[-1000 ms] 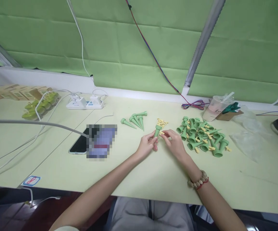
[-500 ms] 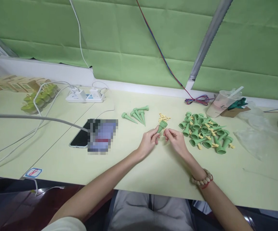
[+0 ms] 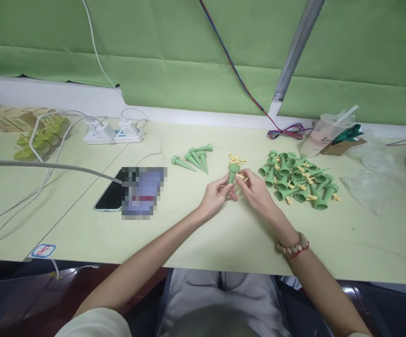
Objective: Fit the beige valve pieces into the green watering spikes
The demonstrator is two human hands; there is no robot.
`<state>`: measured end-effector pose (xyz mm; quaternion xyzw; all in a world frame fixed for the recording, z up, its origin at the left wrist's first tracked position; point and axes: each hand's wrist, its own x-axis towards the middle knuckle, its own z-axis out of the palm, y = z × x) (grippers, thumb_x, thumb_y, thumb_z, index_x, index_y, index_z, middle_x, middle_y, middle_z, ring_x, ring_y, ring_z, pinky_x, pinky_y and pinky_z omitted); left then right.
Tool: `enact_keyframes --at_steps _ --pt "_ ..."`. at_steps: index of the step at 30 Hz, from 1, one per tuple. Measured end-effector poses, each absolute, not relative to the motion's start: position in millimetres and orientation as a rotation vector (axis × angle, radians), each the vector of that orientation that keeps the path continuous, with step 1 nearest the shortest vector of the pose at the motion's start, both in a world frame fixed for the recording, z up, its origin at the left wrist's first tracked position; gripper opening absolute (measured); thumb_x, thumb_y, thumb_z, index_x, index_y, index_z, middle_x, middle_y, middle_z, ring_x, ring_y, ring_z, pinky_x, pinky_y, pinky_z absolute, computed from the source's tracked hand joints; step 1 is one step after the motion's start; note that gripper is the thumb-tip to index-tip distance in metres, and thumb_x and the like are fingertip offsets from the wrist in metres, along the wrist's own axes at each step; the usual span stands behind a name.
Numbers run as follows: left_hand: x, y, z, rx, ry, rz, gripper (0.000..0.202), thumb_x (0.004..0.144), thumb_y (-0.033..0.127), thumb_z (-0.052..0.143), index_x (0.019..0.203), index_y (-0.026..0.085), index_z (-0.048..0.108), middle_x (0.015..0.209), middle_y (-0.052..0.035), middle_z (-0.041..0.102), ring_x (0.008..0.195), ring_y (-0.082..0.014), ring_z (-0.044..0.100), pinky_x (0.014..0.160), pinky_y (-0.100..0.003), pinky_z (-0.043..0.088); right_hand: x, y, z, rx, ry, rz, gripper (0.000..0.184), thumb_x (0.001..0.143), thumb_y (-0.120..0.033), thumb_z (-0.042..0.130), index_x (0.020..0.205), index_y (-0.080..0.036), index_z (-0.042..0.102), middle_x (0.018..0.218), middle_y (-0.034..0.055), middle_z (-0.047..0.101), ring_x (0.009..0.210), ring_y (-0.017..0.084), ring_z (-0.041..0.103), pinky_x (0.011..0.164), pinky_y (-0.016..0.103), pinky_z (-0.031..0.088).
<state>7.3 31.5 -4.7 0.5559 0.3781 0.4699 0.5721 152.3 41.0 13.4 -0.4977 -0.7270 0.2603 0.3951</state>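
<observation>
My left hand (image 3: pixel 216 195) grips a green plastic watering spike (image 3: pixel 233 174), its wide cup end up and its narrow end down among the fingers. My right hand (image 3: pixel 257 189) is closed in a pinch beside the cup, with a small yellow plastic peg (image 3: pixel 240 177) at the fingertips; the fingers partly hide it. Just behind the spike lies a small heap of loose yellow pegs (image 3: pixel 237 159). To the left rest several green spikes (image 3: pixel 197 159) with no yellow showing. On the right is a pile of green spikes (image 3: pixel 297 175), many with yellow pegs.
A phone (image 3: pixel 109 192) and a pixelated flat object (image 3: pixel 143 192) lie on the left. Behind them stands a power strip (image 3: pixel 114 135) with trailing white cables. Back right are a drink cup (image 3: pixel 322 135), a bundled wire (image 3: pixel 287 132) and clear plastic bags (image 3: pixel 364 187).
The held spike has turned more upright, and my right hand has moved up closer against its side. The whole view has shifted slightly.
</observation>
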Motion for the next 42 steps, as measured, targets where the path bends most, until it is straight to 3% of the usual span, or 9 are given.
enact_keyframes --at_steps 3,8,21,26,30,34,36,38,42 --pt "7 31 -6 1.197 0.854 1.016 0.037 0.075 0.039 0.06 0.102 0.013 0.059 0.069 0.0009 0.052 0.057 -0.0118 0.061 0.066 -0.032 0.053 158 45 9 -1.241 -2.106 0.451 0.025 0.091 -0.036 0.034 0.086 -0.02 0.053 0.085 0.005 0.055 0.071 0.016 0.051 0.063 0.026 0.037" --pt "7 33 -11 1.268 0.943 1.042 0.037 0.076 0.034 0.059 0.105 0.011 0.059 0.067 0.0006 0.054 0.056 -0.0117 0.061 0.062 -0.027 0.052 153 46 4 -1.281 -2.065 0.443 0.029 0.093 -0.032 0.029 0.075 -0.02 0.05 0.075 0.0043 0.055 0.067 0.017 0.051 0.063 0.026 0.035" --pt "-4 36 -10 1.899 1.13 1.296 0.035 0.083 0.029 0.051 0.115 0.016 0.06 0.077 -0.002 0.062 0.065 -0.0114 0.059 0.064 -0.022 0.046 137 35 9 -1.045 -1.539 1.142 0.049 0.083 -0.064 0.029 0.062 -0.021 0.038 0.051 -0.0051 0.036 0.044 0.01 0.034 0.046 0.024 0.029" --pt "-10 41 -13 2.084 1.111 1.279 0.037 0.084 0.031 0.051 0.119 0.022 0.058 0.079 -0.0023 0.062 0.068 -0.0116 0.058 0.068 -0.023 0.047 142 37 11 -1.195 -1.633 0.815 0.04 0.079 -0.052 0.053 0.103 -0.021 0.047 0.068 -0.0027 0.056 0.05 0.011 0.049 0.049 0.023 0.036" --pt "-12 40 -11 2.251 1.174 1.198 0.039 0.084 0.033 0.052 0.123 0.025 0.054 0.092 -0.0044 0.062 0.08 -0.0132 0.059 0.075 -0.024 0.046 157 49 11 -1.239 -1.552 0.559 0.039 0.081 -0.046 0.052 0.11 -0.02 0.047 0.083 0.0043 0.061 0.068 0.017 0.059 0.057 0.026 0.046" --pt "-14 42 -9 2.27 1.318 1.229 0.035 0.087 0.029 0.046 0.119 0.022 0.056 0.105 -0.0079 0.058 0.095 -0.0157 0.056 0.081 -0.026 0.045 192 64 13 -1.336 -1.332 0.011 0.034 0.087 -0.039 0.043 0.113 -0.017 0.047 0.113 0.0138 0.05 0.102 0.023 0.052 0.075 0.033 0.049" --pt "-15 45 -10 2.234 1.369 1.262 0.032 0.087 0.026 0.044 0.114 0.019 0.059 0.104 -0.0087 0.057 0.096 -0.0164 0.055 0.079 -0.027 0.046 213 69 13 -1.412 -1.225 -0.239 0.036 0.089 -0.033 0.037 0.121 -0.016 0.042 0.117 0.0162 0.046 0.115 0.026 0.043 0.091 0.043 0.041" --pt "-16 48 -12 2.216 1.402 1.267 0.03 0.087 0.023 0.043 0.11 0.017 0.061 0.103 -0.0094 0.056 0.097 -0.0175 0.055 0.08 -0.029 0.046 232 71 12 -1.467 -1.106 -0.342 0.038 0.09 -0.027 0.03 0.125 -0.015 0.039 0.122 0.0189 0.039 0.121 0.028 0.037 0.096 0.048 0.033" --pt "-16 49 -17 2.28 1.454 1.19 0.028 0.084 0.018 0.044 0.106 0.017 0.062 0.106 -0.01 0.056 0.101 -0.02 0.054 0.089 -0.036 0.041 254 76 3 -1.628 -1.097 -0.302 0.038 0.088 -0.02 0.028 0.12 -0.017 0.047 0.123 0.0173 0.037 0.115 0.028 0.044 0.094 0.047 0.036"
